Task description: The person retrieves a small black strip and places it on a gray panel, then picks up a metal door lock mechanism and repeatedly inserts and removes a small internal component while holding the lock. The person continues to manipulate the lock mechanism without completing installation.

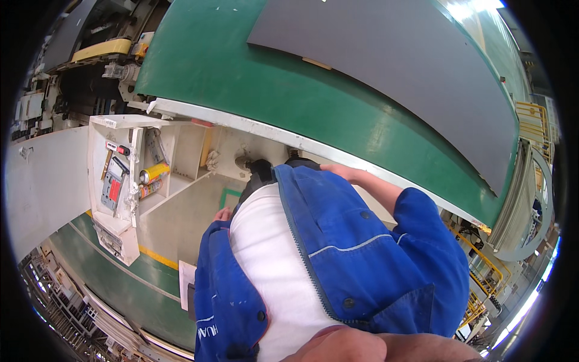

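My left hand (pixel 223 214) hangs low by my side, at the edge of my blue jacket (pixel 338 235). Only part of it shows; its fingers look loosely stretched, with nothing seen in them. Near the pale edge of a green-topped table (pixel 217 78), my right hand (pixel 339 171) is down beside my dark trousers (pixel 258 175). The ends of its fingers are too small and hidden to make out, and no held thing shows. A large flat grey panel (pixel 386 54) lies on the green surface beyond my hands. A small tan strip (pixel 316 63) sits at the panel's near edge.
To the left stands a white open cabinet (pixel 134 211) with compartments. Inside are a yellow spray can (pixel 154 173), a hammer (pixel 119 181) and other tools. Machinery (pixel 120 72) is at the far left, yellow railings (pixel 534 114) at the right.
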Tool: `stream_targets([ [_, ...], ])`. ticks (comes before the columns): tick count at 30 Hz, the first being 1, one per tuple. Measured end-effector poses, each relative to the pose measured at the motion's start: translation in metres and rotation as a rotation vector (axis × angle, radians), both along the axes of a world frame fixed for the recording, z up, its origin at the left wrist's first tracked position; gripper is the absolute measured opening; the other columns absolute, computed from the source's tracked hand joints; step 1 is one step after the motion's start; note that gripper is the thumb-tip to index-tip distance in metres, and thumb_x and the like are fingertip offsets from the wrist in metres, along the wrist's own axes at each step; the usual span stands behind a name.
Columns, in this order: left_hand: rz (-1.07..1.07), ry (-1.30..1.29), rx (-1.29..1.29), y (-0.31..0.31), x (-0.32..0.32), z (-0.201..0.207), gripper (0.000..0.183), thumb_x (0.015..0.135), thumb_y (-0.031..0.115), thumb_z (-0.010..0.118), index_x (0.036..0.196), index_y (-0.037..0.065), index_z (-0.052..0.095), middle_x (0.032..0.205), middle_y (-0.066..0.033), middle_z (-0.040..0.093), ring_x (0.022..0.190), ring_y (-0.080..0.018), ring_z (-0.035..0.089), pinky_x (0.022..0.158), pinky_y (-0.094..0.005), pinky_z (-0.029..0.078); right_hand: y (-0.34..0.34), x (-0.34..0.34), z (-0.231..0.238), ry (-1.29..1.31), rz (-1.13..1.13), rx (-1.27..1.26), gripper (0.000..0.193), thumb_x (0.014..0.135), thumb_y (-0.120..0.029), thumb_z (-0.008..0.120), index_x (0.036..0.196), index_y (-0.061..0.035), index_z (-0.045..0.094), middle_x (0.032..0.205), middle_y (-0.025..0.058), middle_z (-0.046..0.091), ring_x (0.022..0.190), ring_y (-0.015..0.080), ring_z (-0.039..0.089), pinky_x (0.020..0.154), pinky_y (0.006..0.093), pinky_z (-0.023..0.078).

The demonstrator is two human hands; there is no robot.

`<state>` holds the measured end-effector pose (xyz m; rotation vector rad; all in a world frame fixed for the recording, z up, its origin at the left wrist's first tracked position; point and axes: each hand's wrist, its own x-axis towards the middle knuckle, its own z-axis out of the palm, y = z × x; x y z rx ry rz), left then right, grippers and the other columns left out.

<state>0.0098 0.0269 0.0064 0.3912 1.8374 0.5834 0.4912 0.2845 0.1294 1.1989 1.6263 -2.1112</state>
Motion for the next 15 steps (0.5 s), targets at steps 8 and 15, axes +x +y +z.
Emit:
stream_targets([
  [8, -0.099, 0.020, -0.007, -0.021, -0.021, -0.004, 0.038, 0.098, 0.029, 0.062, 0.122, 0.001, 0.064, 0.094, -0.0062, 0.071, 0.083, -0.0134, 0.063, 0.077, -0.0283, 0.053, -0.009, -0.015, -0.033, -0.173, -0.046, 0.031, 0.058, 0.087, -0.048, 0.060, 0.124, -0.0026, 0.060, 0.123, 0.0239, 0.064, 0.114, 0.0369, 0.061, 0.095, 0.0423, 0.047],
  [15, 0.057, -0.057, 0.043, -0.034, -0.021, -0.035, 0.042, 0.098, 0.033, 0.061, 0.125, 0.001, 0.063, 0.097, -0.0045, 0.070, 0.086, -0.0116, 0.063, 0.078, -0.0264, 0.052, 0.013, -0.016, 0.011, -0.209, 0.030, 0.129, 0.050, 0.086, -0.042, 0.063, 0.115, -0.0016, 0.066, 0.117, 0.0261, 0.066, 0.110, 0.0397, 0.063, 0.092, 0.0438, 0.049],
])
